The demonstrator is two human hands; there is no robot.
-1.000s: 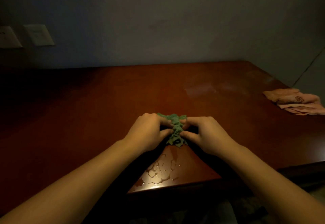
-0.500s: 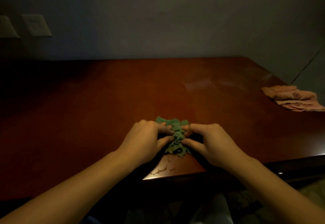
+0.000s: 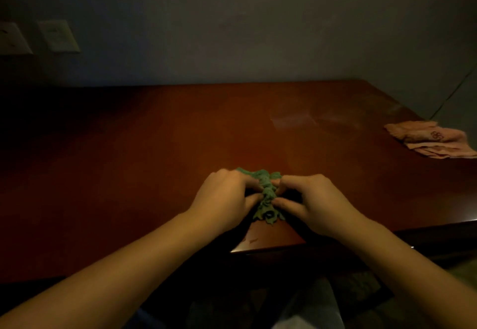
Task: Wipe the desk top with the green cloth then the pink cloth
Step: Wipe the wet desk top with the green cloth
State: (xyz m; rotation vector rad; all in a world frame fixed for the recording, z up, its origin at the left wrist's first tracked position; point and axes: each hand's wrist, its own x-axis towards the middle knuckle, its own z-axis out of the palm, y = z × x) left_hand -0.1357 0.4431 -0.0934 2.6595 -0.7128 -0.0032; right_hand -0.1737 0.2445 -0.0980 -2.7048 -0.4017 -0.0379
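A crumpled green cloth (image 3: 267,195) lies bunched on the dark red-brown desk top (image 3: 160,153), close to the front edge. My left hand (image 3: 223,199) grips its left side and my right hand (image 3: 313,203) grips its right side, fingers pinched into the fabric from both sides. Most of the cloth is hidden between my hands. A folded pink cloth (image 3: 433,139) rests on the desk at the far right, apart from both hands.
A plain wall rises behind the desk, with two switch plates (image 3: 58,35) at the upper left. The desk's front edge (image 3: 268,248) runs just below my hands. A small wet patch (image 3: 249,239) glints near that edge. The room is dim.
Both hands and the green cloth have slid toward the front edge over the wet patch, which now shows far less water. The pink cloth has not moved.
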